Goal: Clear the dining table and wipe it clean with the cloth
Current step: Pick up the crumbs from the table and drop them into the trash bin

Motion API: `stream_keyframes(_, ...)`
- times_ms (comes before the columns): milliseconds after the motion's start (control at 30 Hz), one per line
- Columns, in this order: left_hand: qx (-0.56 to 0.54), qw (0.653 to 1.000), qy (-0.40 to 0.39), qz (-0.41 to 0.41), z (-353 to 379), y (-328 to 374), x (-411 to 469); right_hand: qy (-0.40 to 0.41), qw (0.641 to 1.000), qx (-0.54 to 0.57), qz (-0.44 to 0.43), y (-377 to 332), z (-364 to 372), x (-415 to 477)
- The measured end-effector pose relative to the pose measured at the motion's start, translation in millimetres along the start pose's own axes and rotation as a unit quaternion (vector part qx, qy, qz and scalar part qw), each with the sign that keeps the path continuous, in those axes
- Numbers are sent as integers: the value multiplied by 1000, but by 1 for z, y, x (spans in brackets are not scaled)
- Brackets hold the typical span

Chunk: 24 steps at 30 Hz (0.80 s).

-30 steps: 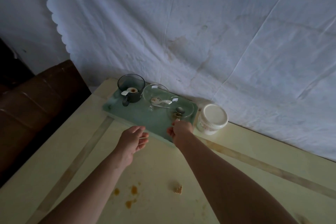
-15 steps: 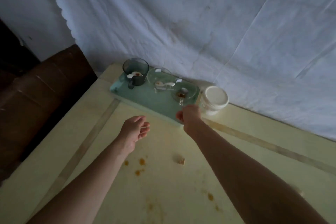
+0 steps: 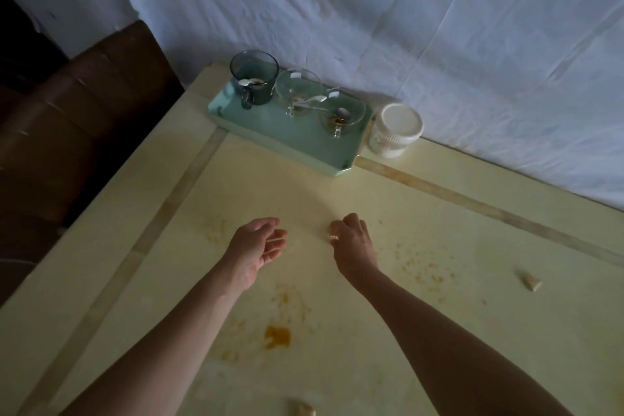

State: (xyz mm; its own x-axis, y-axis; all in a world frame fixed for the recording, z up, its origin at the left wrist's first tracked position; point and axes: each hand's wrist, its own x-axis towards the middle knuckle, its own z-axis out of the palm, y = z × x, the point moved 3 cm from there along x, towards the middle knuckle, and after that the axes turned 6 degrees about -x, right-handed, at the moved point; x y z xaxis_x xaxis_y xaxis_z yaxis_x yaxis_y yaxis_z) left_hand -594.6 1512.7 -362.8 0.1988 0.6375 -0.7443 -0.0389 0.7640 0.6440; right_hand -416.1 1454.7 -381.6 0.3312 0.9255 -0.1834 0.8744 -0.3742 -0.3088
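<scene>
In the head view, both hands have pulled back from the green tray point(image 3: 293, 142) at 12 o'clock. The left hand point(image 3: 258, 248) is half open and empty. The right hand point(image 3: 351, 240) pinches a small crumb point(image 3: 332, 237). The counter point(image 3: 439, 331) is dirty; no cloth shows.

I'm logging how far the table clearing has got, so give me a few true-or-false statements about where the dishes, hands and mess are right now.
1. The dark mug stands on the green tray. True.
2. The white jar stands on the tray. False: it stands on the table beside it.
3. The left hand grips the tray. False: it is open, apart from the tray.
4. An orange stain lies on the table. True.
5. The right hand holds a cloth. False: no cloth shows.
</scene>
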Motion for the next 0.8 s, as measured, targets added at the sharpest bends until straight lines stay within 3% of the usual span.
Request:
stream_keyframes(200,-40,999,1,-30,-11,-17,-15,13,999,-42,-30,-9,-1,2)
stream_keyframes(333,-117,991,-6,-66,-9,-23,-23,40,997,55,-23,-21,-12,-8)
stream_keyframes(567,-250,958,-91,-104,20,-28,-64,44,976,142,-157,-64,-35,-64)
stream_keyframes(700,-320,937,-96,-101,17,-41,-84,90,971,195,-107,-41,-46,-95)
stream_keyframes(800,-330,937,-73,-85,-1,-62,-103,60,979,165,-102,-17,-33,-138)
